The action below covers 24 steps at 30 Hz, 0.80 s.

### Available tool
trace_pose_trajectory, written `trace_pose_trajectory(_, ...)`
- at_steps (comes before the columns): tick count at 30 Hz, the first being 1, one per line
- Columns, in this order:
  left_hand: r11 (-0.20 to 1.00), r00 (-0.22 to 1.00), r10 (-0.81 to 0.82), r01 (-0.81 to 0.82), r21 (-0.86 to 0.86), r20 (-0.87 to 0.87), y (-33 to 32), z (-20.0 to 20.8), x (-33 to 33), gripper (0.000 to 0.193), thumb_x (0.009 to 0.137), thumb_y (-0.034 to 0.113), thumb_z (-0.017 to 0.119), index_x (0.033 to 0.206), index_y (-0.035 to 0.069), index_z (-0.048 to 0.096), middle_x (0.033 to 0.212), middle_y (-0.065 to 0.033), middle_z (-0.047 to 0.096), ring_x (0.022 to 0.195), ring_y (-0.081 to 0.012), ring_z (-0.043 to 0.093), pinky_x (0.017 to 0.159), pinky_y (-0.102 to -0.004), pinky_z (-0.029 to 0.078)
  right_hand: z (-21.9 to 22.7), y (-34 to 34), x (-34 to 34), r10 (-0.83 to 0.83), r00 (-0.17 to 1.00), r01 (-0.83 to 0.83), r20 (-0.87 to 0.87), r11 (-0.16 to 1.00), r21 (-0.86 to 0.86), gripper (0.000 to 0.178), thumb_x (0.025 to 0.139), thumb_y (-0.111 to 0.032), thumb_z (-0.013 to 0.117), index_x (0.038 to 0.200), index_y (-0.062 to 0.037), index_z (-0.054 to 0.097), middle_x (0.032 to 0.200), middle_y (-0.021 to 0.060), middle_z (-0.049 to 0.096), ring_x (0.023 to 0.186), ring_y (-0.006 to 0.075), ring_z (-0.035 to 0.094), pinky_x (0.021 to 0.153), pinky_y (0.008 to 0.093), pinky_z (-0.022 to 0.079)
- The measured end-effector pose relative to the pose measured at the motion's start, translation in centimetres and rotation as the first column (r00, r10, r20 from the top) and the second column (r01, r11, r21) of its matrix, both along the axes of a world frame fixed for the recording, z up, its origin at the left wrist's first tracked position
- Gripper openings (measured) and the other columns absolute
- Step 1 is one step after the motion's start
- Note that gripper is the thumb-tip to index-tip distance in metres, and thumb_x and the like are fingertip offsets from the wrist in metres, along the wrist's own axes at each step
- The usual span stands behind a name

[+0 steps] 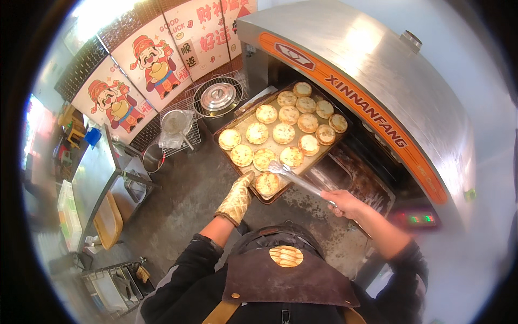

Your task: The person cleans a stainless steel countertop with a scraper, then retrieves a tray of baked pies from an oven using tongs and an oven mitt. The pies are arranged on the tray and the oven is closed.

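Note:
A quilted, gold-patterned oven mitt (pixel 237 197) covers my left hand (pixel 233 204). It grips the near left corner of a large baking tray (pixel 275 146), its fingers closed at the rim and partly hidden. Several round, flat, browned breads (pixel 257 133) lie in rows on the tray, whose far right side reaches the oven mouth. Bare and closed, my right hand (pixel 344 205) holds metal tongs (pixel 303 183). The tongs' head is just above the nearest bread (pixel 267 184), between it and the row behind; I cannot tell whether they touch.
A steel oven (pixel 367 43) with an orange front strip stands at the right, its lit control panel (pixel 421 218) low down. Beyond the tray are a lidded pot (pixel 218 97) and a sieve (pixel 177 123) on wire racks. A metal table (pixel 96 167) stands at the left.

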<state>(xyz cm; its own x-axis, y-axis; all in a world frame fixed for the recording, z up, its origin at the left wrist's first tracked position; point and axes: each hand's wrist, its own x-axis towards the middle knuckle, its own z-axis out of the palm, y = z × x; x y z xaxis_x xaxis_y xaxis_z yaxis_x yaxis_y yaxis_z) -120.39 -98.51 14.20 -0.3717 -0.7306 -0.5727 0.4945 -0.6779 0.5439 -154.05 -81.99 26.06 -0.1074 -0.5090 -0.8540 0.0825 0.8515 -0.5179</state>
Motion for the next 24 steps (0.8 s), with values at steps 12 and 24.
trace_pose_trajectory(12, 0.998, 0.998, -0.027, 0.029, -0.046, 0.057, -0.2, -1.6, 0.6, 0.043, 0.113, 0.022, 0.062, 0.147, -0.005, 0.056, 0.142, -0.0175, 0.067, 0.127, -0.0295, 0.068, 0.109, -0.0431, 0.056, -5.5, -5.5, -1.4, -0.113, 0.895, 0.079, 0.432, 0.992, 0.096, 0.04, 0.106, -0.045, 0.074, 0.124, -0.0098, 0.066, 0.078, -0.0007, 0.059, 0.051, 0.0044, 0.043, 0.043, 0.0205, 0.034)
trace_pose_trajectory(24, 1.0, 0.999, 0.005, -0.005, -0.015, -0.034, 0.5, 1.2, -0.4, 0.041, 0.113, 0.021, 0.06, 0.144, -0.007, 0.055, 0.14, -0.0194, 0.067, 0.128, -0.0299, 0.068, 0.11, -0.0429, 0.058, -4.0, -2.4, 2.5, 0.023, 0.063, -0.904, -0.998, 0.425, -0.047, 0.052, 0.103, -0.03, 0.074, 0.148, -0.0099, 0.057, 0.1, 0.0189, 0.067, 0.077, 0.0405, 0.072, 0.065, 0.0473, 0.062)
